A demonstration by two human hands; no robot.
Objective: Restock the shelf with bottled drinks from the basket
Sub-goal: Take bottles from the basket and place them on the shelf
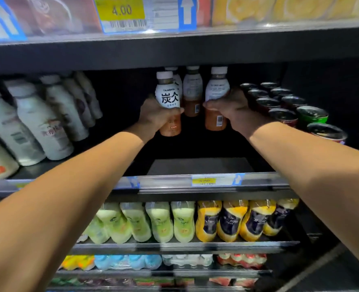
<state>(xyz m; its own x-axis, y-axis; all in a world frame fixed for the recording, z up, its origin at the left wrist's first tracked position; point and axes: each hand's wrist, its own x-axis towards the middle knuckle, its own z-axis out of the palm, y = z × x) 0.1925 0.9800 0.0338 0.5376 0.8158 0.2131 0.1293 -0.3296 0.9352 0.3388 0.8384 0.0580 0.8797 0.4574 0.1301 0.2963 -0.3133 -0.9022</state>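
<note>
Both my arms reach deep into the dark middle shelf [199, 165]. My left hand [155, 116] grips a brown tea bottle [169, 95] with a white label, black characters and a white cap. My right hand [231, 106] is wrapped around a second matching bottle [216, 91], its barcode side facing me. Both bottles are upright. Behind and between them stand two more of the same bottles [192, 89] at the back of the shelf. The basket is not in view.
White milky bottles [37, 121] lean in rows on the left of the same shelf. Dark cans [288, 106] stand in rows on the right, close to my right hand. A price rail [212, 180] edges the shelf; green and yellow bottles [174, 222] fill the shelf below.
</note>
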